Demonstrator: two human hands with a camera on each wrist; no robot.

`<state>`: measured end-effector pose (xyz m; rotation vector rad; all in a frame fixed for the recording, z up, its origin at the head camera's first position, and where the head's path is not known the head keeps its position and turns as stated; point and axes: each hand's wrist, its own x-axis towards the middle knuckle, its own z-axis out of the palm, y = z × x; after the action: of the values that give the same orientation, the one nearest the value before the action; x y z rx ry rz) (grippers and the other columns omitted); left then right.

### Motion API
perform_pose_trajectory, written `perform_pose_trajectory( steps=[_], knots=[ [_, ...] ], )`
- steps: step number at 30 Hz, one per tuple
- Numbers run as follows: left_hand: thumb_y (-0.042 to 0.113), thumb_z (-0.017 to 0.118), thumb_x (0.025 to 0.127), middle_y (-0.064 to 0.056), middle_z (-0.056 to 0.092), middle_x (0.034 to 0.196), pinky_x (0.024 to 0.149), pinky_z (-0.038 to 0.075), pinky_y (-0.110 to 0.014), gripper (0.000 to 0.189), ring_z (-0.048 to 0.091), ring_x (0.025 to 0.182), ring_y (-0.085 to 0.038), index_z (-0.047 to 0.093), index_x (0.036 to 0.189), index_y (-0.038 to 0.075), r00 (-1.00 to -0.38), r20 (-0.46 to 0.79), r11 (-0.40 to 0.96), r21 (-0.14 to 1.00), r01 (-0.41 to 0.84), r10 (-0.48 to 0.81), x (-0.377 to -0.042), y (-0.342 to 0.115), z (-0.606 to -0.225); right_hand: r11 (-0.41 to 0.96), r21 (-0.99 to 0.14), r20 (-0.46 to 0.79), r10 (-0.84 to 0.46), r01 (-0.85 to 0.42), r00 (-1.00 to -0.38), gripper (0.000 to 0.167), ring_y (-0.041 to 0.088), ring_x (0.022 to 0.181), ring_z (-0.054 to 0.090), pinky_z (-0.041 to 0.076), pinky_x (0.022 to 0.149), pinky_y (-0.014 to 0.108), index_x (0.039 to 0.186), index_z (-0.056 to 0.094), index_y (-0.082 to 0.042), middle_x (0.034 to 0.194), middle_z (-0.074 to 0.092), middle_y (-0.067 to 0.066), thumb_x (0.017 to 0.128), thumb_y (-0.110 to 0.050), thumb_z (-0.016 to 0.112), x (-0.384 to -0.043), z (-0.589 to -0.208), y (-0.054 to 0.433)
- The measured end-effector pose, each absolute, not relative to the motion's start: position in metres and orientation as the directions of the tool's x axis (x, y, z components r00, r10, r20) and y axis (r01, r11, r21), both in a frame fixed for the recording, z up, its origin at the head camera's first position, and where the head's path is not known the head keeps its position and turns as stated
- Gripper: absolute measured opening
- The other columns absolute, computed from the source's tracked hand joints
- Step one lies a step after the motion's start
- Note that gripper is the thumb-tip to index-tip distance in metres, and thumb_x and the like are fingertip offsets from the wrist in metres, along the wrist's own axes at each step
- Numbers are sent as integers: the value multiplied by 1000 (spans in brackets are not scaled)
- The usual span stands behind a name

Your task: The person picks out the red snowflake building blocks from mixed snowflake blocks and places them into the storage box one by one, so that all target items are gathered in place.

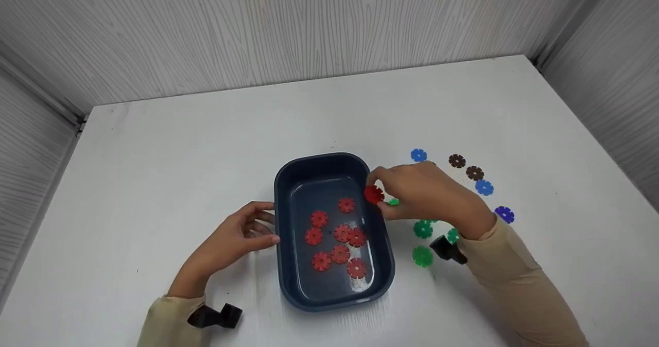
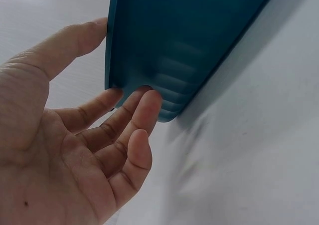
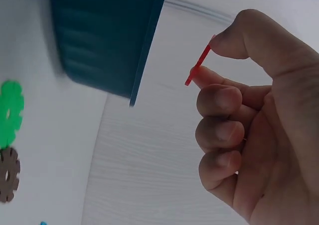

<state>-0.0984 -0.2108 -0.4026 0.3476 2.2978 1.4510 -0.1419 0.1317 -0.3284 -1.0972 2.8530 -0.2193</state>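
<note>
A dark blue tub stands on the white table, with several red notched discs lying flat inside, a few touching or overlapping. Between thumb and forefinger, my right hand pinches one more red notched disc over the tub's right rim. The right wrist view shows this disc edge-on, its other fingers curled in toward the palm. My left hand touches the tub's left side. In the left wrist view its thumb meets the rim and its loosely bent fingers lie against or near the outer wall.
Right of the tub lie several green discs, partly hidden by my right hand and wrist. Beyond them are brown discs, blue discs and a purple disc. Pale wood-grain panels enclose the table's back and sides.
</note>
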Motion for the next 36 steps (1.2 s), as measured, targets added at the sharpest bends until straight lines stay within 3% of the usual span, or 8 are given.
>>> perform_pose_trajectory(
  steps=[7, 15, 19, 23, 26, 31, 36],
  knots=[
    [26, 71, 88, -16, 58, 124, 82, 52, -28, 60, 61, 100, -23, 45, 139, 9, -889, -198, 428, 904, -2, 413, -100, -210, -402, 673, -157, -50, -736, -723, -675, 32, 8, 57, 47, 36, 51, 20, 112, 63, -11, 71, 61, -2, 84, -25, 69, -137, -337, 107],
    [26, 71, 88, -16, 59, 123, 81, 51, -27, 61, 60, 100, -22, 45, 139, 9, -886, -188, 433, 901, 16, 423, -101, -208, -401, 655, -139, -50, -753, -743, -656, 26, 10, 54, 49, 44, 52, 24, 104, 63, -11, 77, 67, -1, 81, -21, 69, -140, -347, 91],
    [25, 71, 88, -16, 58, 123, 80, 51, -27, 60, 59, 99, -23, 45, 140, 10, -884, -190, 422, 907, 8, 426, -102, -208, -401, 654, -133, -65, -755, -744, -652, 32, 11, 53, 48, 42, 50, 24, 113, 64, -10, 80, 69, 1, 83, -23, 68, -143, -350, 86],
    [26, 71, 88, -16, 58, 124, 81, 51, -28, 61, 59, 99, -23, 45, 140, 9, -882, -199, 420, 908, -2, 427, -102, -208, -401, 680, -148, -105, -733, -718, -672, 41, 11, 53, 45, 38, 49, 24, 125, 60, -11, 89, 70, 2, 88, -25, 67, -145, -353, 87],
    [26, 72, 88, -16, 58, 124, 82, 51, -29, 61, 60, 100, -23, 45, 140, 9, -882, -199, 425, 905, 1, 427, -101, -208, -401, 691, -165, -89, -721, -704, -687, 39, 11, 55, 46, 38, 51, 24, 126, 59, -13, 97, 70, 2, 89, -23, 67, -146, -355, 94],
    [27, 68, 90, -15, 60, 123, 80, 51, -27, 56, 60, 100, -21, 46, 139, 9, -897, -180, 460, 888, 28, 403, -100, -212, -399, 697, -213, -10, -703, -685, -711, 35, 10, 61, 51, 39, 52, 22, 125, 59, -13, 88, 67, 1, 92, -22, 65, -150, -354, 112],
    [25, 66, 92, -13, 62, 120, 79, 49, -24, 51, 61, 99, -19, 49, 137, 8, -936, -132, 485, 874, 46, 327, -99, -215, -395, 743, -250, 50, -630, -621, -775, 35, 9, 63, 52, 42, 55, 23, 127, 60, -14, 85, 66, 1, 94, -24, 62, -154, -353, 141]
  ],
)
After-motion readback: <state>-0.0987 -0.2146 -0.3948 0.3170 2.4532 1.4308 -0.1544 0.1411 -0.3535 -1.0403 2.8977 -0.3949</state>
